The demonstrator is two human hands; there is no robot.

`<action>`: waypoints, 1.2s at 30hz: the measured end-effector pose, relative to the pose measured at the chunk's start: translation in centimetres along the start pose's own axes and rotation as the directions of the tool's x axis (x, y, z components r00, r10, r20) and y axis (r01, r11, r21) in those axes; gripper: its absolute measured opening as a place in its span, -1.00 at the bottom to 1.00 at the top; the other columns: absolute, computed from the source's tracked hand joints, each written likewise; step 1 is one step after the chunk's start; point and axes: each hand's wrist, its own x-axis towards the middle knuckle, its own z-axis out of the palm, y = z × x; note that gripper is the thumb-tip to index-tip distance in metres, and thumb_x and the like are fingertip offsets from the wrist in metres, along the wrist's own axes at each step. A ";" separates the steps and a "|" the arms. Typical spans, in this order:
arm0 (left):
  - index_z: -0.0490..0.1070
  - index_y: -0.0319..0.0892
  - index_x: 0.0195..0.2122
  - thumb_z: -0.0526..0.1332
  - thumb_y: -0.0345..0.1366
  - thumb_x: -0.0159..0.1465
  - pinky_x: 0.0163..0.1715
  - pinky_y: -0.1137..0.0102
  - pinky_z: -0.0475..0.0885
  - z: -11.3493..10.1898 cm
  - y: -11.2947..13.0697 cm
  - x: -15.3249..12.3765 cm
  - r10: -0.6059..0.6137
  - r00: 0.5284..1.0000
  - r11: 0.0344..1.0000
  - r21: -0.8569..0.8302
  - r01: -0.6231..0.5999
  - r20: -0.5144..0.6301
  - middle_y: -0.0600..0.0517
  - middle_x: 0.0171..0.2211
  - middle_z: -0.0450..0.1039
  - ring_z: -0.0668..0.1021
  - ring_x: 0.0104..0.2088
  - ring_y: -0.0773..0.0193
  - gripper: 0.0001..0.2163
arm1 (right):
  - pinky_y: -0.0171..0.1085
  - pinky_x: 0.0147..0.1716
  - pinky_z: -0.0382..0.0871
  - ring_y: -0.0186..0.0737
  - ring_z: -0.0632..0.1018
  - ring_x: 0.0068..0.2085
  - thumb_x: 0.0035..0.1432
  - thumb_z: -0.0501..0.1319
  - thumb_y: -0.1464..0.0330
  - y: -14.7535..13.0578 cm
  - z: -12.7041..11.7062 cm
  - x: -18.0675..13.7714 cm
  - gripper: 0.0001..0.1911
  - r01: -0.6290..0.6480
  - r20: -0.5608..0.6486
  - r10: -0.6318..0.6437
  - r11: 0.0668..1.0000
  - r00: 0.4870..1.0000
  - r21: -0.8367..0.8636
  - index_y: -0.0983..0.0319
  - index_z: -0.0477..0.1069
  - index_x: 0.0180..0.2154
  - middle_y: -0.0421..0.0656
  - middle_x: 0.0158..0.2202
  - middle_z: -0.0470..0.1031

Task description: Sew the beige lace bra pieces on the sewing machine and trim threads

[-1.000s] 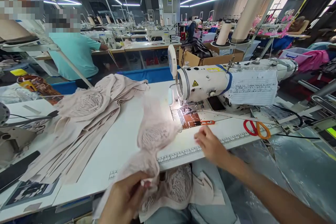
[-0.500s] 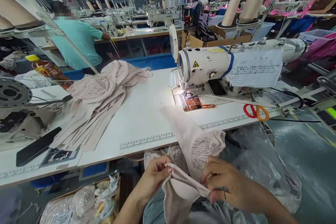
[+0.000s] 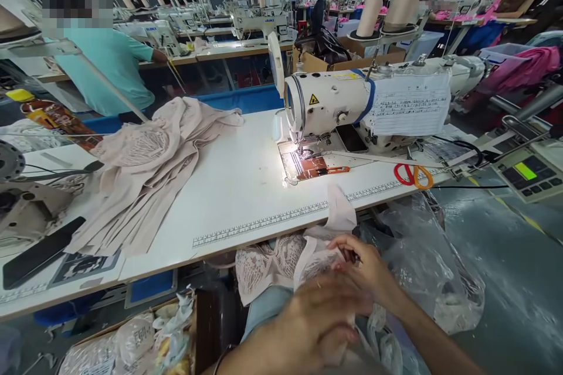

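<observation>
Both of my hands are low over my lap, below the front edge of the white sewing table (image 3: 246, 187). My left hand (image 3: 314, 319) and my right hand (image 3: 365, 266) are closed on a beige lace garment piece (image 3: 281, 261) that drapes over my knees, with one corner (image 3: 341, 211) lying up on the table edge. The left hand overlaps the right and hides part of the fabric. A white sewing machine (image 3: 352, 108) stands behind, its lamp lit over the needle plate (image 3: 303, 164).
A pile of beige garments (image 3: 141, 170) lies on the table's left. Orange-handled scissors (image 3: 411, 176) and a small orange snipper (image 3: 332, 170) lie near the machine. A clear plastic bag (image 3: 431, 269) hangs at my right. A person in a teal shirt (image 3: 105, 67) sits behind.
The garment piece has come off the table down to my lap. My right hand left the table and joined my left hand on the fabric; now the left hand covers it.
</observation>
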 end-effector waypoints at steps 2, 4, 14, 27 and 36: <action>0.40 -0.10 0.12 0.05 -0.27 0.52 0.06 0.26 0.39 -0.9 -0.6 0.3 -0.039 0.971 0.996 0.068 0.056 -0.237 -0.11 -0.03 0.50 0.50 0.01 0.09 -0.76 | -0.34 -0.47 0.23 -0.29 0.36 -0.47 0.30 0.21 0.14 -0.7 -0.4 -0.4 -0.75 -0.022 0.077 0.019 0.999 0.997 0.034 0.21 0.40 -0.22 -0.25 -0.48 0.34; 0.38 -0.10 0.11 0.01 -0.29 0.52 0.06 0.25 0.37 -2.0 -1.0 0.3 -0.080 0.947 0.983 0.133 0.127 -0.311 -0.10 -0.02 0.45 0.46 0.03 0.11 -0.76 | -0.35 -0.40 0.25 -0.29 0.40 -0.40 0.37 0.11 0.26 -2.1 -1.2 -0.8 -0.84 0.007 0.190 -0.013 0.999 0.982 0.032 0.20 0.35 -0.23 -0.22 -0.41 0.39; 0.53 -0.20 -0.22 0.13 0.03 0.46 0.22 0.16 0.25 -4.4 -1.7 1.0 -0.090 0.974 0.988 -0.104 0.113 0.206 -0.19 0.17 0.32 0.32 0.23 -0.03 -0.61 | -0.33 -0.25 0.26 -0.25 0.48 -0.27 0.26 0.16 0.51 -8.4 -4.4 0.1 -0.80 0.094 0.617 0.005 0.987 0.787 -0.128 0.17 0.36 -0.10 -0.25 -0.35 0.53; 0.40 -0.26 -0.43 0.24 0.04 0.38 -0.41 0.46 0.21 -5.9 -3.1 -1.4 -0.444 0.864 0.847 -0.205 0.491 0.237 0.07 -0.49 0.32 0.33 -0.45 0.33 -0.57 | -0.18 -0.13 0.23 -0.20 0.45 -0.20 0.43 0.09 0.27 -2.1 -1.6 2.4 -0.59 0.387 0.518 -0.389 0.914 0.761 0.118 0.26 0.33 -0.49 -0.06 -0.17 0.52; 0.53 -0.28 -0.35 0.40 0.04 0.23 -0.38 0.49 0.28 -5.1 -5.4 -2.6 -0.495 0.796 0.703 -0.379 0.602 0.348 0.04 -0.42 0.45 0.43 -0.40 0.32 -0.60 | -0.13 -0.11 0.23 -0.20 0.44 -0.21 0.33 0.20 0.34 -0.6 -0.7 2.4 -0.50 0.362 0.536 -0.383 0.920 0.752 0.149 0.27 0.12 -0.64 -0.06 -0.10 0.56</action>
